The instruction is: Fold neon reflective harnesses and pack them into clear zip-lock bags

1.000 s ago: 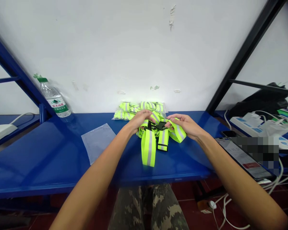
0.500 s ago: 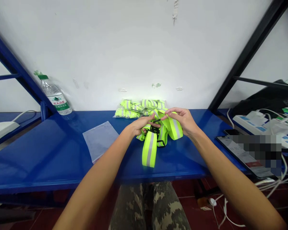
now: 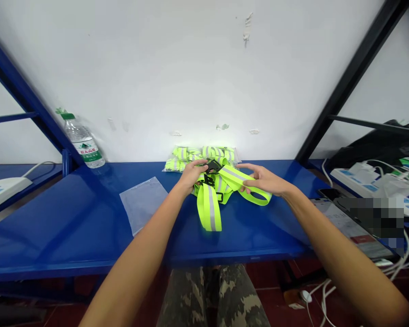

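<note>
Bright yellow-green straps (image 3: pixel 209 211) with a grey stripe lie bunched at the middle of the blue table. My left hand (image 3: pixel 192 176) pinches a black buckle (image 3: pixel 213 167) at the end of one strap, above the bunch. That strap runs right to my right hand (image 3: pixel 264 180), whose thumb and fingers close round its looped part. Behind them, against the wall, sit clear bags of folded yellow-green straps (image 3: pixel 180 156). An empty clear plastic bag (image 3: pixel 143 202) lies flat left of my left hand.
A water bottle (image 3: pixel 87 145) leans at the back left of the blue table (image 3: pixel 71 213). To the right are a tablet (image 3: pixel 357 231), a phone (image 3: pixel 330 194), a white power strip (image 3: pixel 354 178) and cables. Dark frame bars rise at both sides.
The black buckle has come into clear view in my left hand, and the strap is now stretched between both hands. My right hand has moved slightly right and down along it.
</note>
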Demonstrator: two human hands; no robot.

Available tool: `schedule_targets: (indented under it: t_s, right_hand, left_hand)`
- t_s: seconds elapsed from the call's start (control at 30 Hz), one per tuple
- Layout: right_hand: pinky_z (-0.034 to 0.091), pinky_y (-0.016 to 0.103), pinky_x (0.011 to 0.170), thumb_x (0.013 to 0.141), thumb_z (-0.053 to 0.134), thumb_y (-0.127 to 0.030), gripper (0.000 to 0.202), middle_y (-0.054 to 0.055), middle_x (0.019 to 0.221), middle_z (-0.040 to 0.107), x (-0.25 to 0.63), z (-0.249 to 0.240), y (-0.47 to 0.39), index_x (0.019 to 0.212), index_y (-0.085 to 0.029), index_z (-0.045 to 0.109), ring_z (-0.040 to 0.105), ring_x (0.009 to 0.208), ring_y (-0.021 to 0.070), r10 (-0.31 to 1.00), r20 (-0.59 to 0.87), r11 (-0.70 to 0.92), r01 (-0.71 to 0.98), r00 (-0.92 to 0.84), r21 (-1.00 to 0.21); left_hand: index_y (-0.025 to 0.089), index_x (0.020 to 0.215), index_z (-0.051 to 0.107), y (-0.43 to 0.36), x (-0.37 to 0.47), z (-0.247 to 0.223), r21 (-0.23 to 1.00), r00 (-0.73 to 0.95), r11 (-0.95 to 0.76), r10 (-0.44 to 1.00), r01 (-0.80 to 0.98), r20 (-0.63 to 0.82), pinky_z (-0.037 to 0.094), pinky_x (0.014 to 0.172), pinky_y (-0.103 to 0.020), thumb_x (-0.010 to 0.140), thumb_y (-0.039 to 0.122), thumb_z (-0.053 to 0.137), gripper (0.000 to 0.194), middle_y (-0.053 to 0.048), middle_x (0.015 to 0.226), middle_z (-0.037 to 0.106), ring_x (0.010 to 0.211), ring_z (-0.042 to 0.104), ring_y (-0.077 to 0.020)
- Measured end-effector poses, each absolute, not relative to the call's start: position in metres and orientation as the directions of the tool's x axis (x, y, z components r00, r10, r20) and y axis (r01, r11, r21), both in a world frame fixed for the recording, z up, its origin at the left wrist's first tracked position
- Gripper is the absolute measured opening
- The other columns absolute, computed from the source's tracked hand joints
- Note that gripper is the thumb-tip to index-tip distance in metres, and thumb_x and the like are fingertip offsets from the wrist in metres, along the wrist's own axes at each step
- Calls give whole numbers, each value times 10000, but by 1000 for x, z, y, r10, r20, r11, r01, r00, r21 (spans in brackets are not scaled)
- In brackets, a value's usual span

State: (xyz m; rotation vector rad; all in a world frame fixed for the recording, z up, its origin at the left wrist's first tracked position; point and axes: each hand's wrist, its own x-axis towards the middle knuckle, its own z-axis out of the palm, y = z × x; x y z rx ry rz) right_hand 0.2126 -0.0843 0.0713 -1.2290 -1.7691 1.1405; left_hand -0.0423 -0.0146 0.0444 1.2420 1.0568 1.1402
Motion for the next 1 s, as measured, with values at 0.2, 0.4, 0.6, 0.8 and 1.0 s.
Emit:
schedule_targets:
  t_s: [0.2,0.4,0.6,0.8,1.0]
  right_hand:
    - [504,380,883,705,796,-445,503,93,1126,686,189,81,-74,1144,-220,694,621,1030,261,937,332,347,416,-110,-841]
    - [462,290,648,708,777,-397,240,-12,671,618,168,68,-65,787,-182,707,552,637,141,897,125,304,385,-424,-871]
    - [462,283,700,773,705,-479,334,30,823,688,185,48,-52,875,-161,690,600,765,168,965,176,231,320,-192,-919]
    - [450,247,648,767,625,-309,132,1,731,677,196,36,-49,787,-184,664,599,717,159,988,90,113,199,-123,-973]
    - [502,275,627,671,775,-332,284,20,753,707,200,33,-57,886,-184,662,642,665,166,987,24,28,23,-156,-999]
  left_hand:
    - [169,1166,686,-27,-32,50,979,381,-203,907,24,179,505,795,-286,756,345,745,450,-77,888,745,875,686,-197]
    - [131,1162,690,-32,-41,59,952,495,-240,861,187,120,497,817,-317,733,449,754,538,-103,863,747,885,687,-232]
    - [203,954,779,-23,-62,59,766,511,-354,859,537,38,469,696,-285,694,512,731,407,-79,925,745,855,670,-254]
    - [208,864,775,-24,-71,63,706,495,-327,868,628,-39,412,553,-258,602,411,769,331,-51,723,714,654,638,-210]
    - [211,1041,729,-26,-82,68,793,634,-211,727,572,-264,524,679,-297,511,246,834,541,-76,859,762,813,718,-264]
